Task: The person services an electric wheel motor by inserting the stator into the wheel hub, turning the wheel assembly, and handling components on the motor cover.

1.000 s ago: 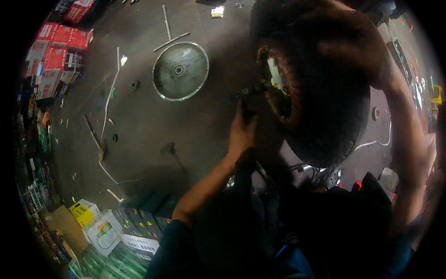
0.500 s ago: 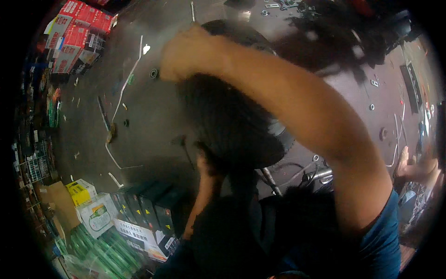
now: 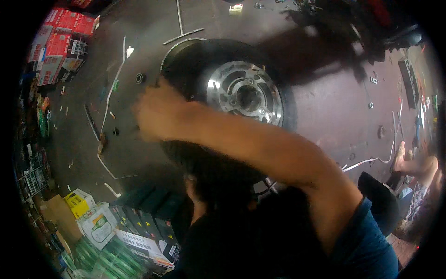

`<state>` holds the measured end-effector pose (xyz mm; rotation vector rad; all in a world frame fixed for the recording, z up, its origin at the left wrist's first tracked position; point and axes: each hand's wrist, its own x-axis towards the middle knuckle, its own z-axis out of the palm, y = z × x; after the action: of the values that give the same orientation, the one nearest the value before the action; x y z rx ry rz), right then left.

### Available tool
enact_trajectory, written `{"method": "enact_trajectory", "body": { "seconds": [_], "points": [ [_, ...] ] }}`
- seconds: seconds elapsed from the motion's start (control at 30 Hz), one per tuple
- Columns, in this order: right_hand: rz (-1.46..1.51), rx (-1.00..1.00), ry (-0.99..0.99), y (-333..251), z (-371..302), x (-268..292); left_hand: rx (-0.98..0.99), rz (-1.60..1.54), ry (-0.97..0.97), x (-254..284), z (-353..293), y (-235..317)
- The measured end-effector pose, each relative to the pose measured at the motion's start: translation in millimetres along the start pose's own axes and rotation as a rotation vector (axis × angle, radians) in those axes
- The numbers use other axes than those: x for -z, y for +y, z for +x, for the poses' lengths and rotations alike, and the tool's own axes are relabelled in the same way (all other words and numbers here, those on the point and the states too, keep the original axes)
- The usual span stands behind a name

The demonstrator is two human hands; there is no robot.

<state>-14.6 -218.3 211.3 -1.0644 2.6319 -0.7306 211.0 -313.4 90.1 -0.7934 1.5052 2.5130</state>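
A wheel with a silver spoked rim and a black tyre is in front of me, its hub face showing. My right arm reaches across its near side. Beside the tyre's left edge, my right hand is smeared by motion, and whether it grips anything is unclear. My left hand is lower, against the dark near-left side of the tyre, its fingers mostly hidden in shadow. A thin pale curved band arcs around the tyre's far-left side.
Metal rods lie beyond the wheel. Bearing-like rings and a bent pale strip lie on the floor at left. Dark boxes stand near left, red cartons far left. At right is another person's leg.
The wheel has turned so that its silver rim and hub now show. My right hand has swung nearer and left. The left hand has moved slightly nearer and is more hidden.
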Motion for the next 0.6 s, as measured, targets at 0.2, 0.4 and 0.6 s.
{"method": "enact_trajectory", "body": {
  "seconds": [0.2,0.4,0.6],
  "points": [
    [0.285,-0.699,0.574,228.7,-107.5,8.4,-0.174,-0.104,-0.116,1.8,-2.1,16.1],
    [0.735,-0.863,0.073,276.1,-140.1,-35.5,-0.111,-0.13,-0.082,1.2,-1.6,3.5],
    [0.912,-0.793,0.254,250.3,-129.3,-62.4,-0.159,-0.066,-0.025,4.5,-10.5,27.1]
  ]
}}
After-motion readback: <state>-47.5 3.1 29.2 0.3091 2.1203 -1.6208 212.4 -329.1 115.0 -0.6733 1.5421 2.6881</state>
